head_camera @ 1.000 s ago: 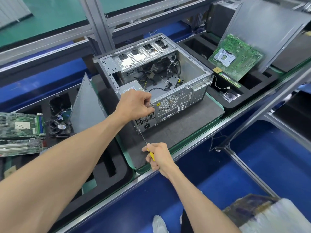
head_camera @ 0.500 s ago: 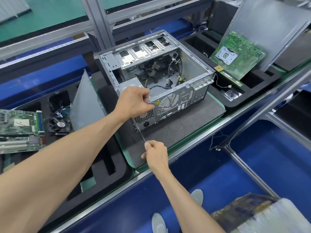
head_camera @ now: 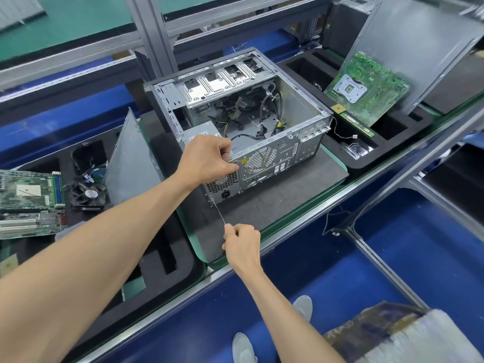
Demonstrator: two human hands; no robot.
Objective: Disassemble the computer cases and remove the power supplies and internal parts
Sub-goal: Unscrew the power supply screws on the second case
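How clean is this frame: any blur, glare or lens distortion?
Head view: wide-angle bending curves the conveyor rails; the computer case and both hands are sharp; the cloth bundle at bottom right is smeared; even overhead light, mild sheen on the leaning metal panel.

No wording or number can be read anywhere; the one sign is a yellow warning sticker (head_camera: 245, 161) on the rear panel of the computer case (head_camera: 275, 163), at about ten o'clock from the round fan grille (head_camera: 260, 159); its symbol is too small to make out.
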